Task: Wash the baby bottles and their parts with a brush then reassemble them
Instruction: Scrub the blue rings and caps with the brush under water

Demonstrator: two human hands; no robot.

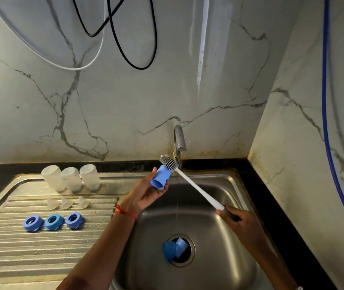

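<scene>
Over a steel sink [225, 185], the left hand [146, 195] grips a blue cap [160, 178]; the right hand [237, 216] holds a white brush [196, 188] by its handle (bristles against the cap, under the tap [180, 139]); three clear bottles [70, 178], teats and blue rings lie left of the left hand.

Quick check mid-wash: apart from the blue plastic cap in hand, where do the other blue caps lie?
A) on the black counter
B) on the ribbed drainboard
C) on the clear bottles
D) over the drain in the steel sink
D: the two loose blue caps sit on the drain opening of the steel sink, while the left hand holds the third blue cap.
</scene>
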